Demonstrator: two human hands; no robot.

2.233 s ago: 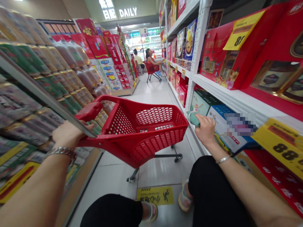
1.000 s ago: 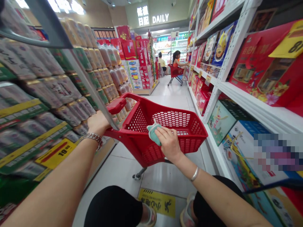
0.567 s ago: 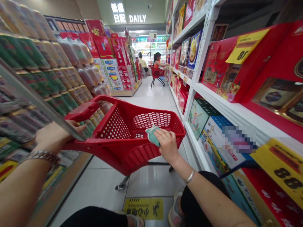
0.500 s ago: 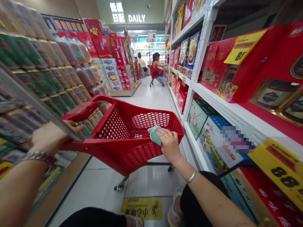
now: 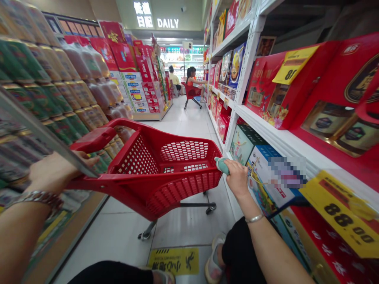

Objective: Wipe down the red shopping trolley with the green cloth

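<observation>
The left hand [image 5: 56, 173] was clenched on the handle of a red shopping cart [image 5: 89, 140], while the right hand [image 5: 237, 177] gripped a pale green pouch [image 5: 222, 165] just beside the cart's rim [image 5: 192, 167], outside the basket.

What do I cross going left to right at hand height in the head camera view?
Shrink-wrapped drink cans → left hand → red shopping cart → teal fabric item → right hand → boxed goods → yellow 88.00 price sign
</observation>
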